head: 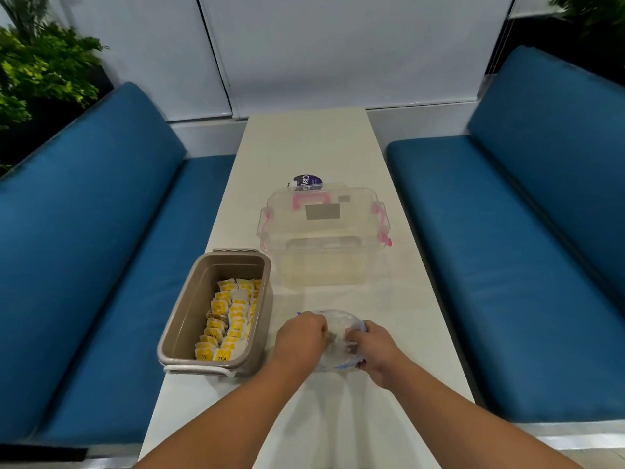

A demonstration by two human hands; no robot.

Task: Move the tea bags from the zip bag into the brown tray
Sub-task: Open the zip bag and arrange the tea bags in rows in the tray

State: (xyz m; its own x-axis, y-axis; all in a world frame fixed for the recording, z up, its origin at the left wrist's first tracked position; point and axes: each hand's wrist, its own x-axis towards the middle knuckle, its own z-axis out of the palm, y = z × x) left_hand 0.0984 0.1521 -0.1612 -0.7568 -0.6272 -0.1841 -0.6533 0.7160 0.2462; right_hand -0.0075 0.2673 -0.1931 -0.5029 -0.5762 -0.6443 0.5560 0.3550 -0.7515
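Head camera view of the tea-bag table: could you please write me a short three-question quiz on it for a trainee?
1. True or false: the left hand and the right hand both hold the zip bag.
2. Where do the tea bags lie? A: clear box. B: brown tray. C: blue bench.
3. Fill in: the brown tray stands to the ___ of the zip bag.
Key: 1 true; 2 B; 3 left.

A café or office lounge booth: two blue cushioned benches (111,238) flank a narrow white counter (304,147), beside green potted plants (37,69).
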